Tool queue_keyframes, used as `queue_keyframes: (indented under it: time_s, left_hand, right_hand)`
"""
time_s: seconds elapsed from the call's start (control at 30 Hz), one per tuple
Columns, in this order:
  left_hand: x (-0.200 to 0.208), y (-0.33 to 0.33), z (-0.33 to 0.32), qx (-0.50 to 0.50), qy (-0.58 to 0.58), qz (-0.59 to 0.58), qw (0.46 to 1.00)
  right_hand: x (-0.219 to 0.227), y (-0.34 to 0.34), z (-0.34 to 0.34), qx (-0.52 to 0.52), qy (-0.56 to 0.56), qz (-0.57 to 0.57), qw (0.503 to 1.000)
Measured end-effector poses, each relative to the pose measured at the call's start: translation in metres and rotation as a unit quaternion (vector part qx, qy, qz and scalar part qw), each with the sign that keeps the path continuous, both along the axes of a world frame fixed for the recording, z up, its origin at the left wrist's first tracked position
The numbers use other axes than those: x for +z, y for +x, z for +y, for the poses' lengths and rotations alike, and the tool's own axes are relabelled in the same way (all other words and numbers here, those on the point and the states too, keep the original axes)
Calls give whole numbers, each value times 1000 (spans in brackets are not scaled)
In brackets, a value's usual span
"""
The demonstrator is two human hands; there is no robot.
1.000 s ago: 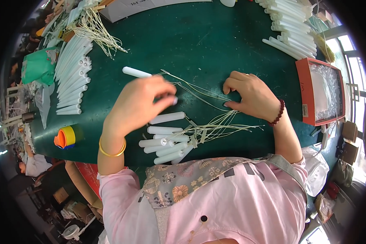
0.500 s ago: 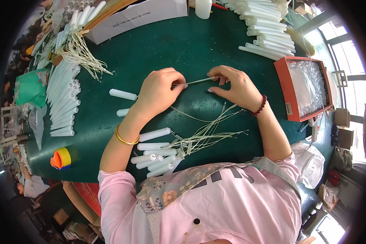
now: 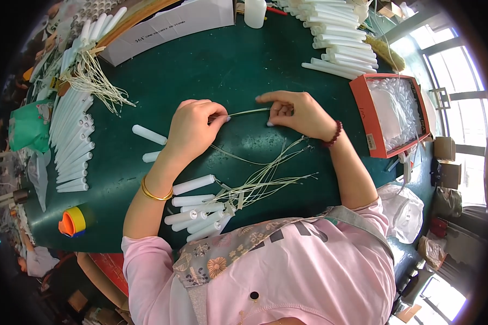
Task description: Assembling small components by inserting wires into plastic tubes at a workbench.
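Between my hands a thin pale wire (image 3: pixel 249 111) is stretched over the green table. My left hand (image 3: pixel 196 127) pinches one part of it between thumb and fingertips. At the wire's other end my right hand (image 3: pixel 298 115) has its thumb and curled fingers closed on it, the index finger pointing out to the left. Another thin wire (image 3: pixel 236 156) runs from beneath my left hand toward a bundle of pale wires (image 3: pixel 271 181). That bundle is joined to several white tubes (image 3: pixel 195 184) near my body. Two more white tubes (image 3: pixel 149 134) lie left of my left forearm, one partly hidden by it.
Rows of white tubes (image 3: pixel 73 146) and a wire bunch (image 3: pixel 97 78) lie at the left. Tape rolls (image 3: pixel 72 221) sit near the front-left edge. A white box (image 3: pixel 168 32) and stacked white tubes (image 3: pixel 341 40) are at the back. At right stands a red box (image 3: pixel 366 116) holding clear plastic.
My right index finger has stretched out while the other fingers have curled in around the wire. The whole view has shifted slightly, so the table's things appear farther left.
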State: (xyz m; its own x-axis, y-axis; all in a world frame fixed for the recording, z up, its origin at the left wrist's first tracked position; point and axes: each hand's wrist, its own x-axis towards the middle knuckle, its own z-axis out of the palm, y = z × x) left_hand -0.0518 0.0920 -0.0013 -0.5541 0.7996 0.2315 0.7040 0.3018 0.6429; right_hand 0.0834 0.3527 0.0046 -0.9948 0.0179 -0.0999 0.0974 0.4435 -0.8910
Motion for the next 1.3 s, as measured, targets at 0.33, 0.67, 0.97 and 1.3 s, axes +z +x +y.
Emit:
queue_keyframes:
  time_s: [0.33,0.67,0.97,1.3]
  left_hand:
    - [8,1,1,35,23,-94,995]
    - [12,0,0,63,57,-117,990]
    - [12,-1,0,76,67,-132,986]
    - [7,-9,-10,50,30,-104,993]
  right_hand:
    - [-4,-26,101,-102,563,144,807]
    - [45,2,36,-244,157,368,884]
    - [0,26,94,-277,-418,290,815]
    - [-18,4,37,-250,-425,190,849]
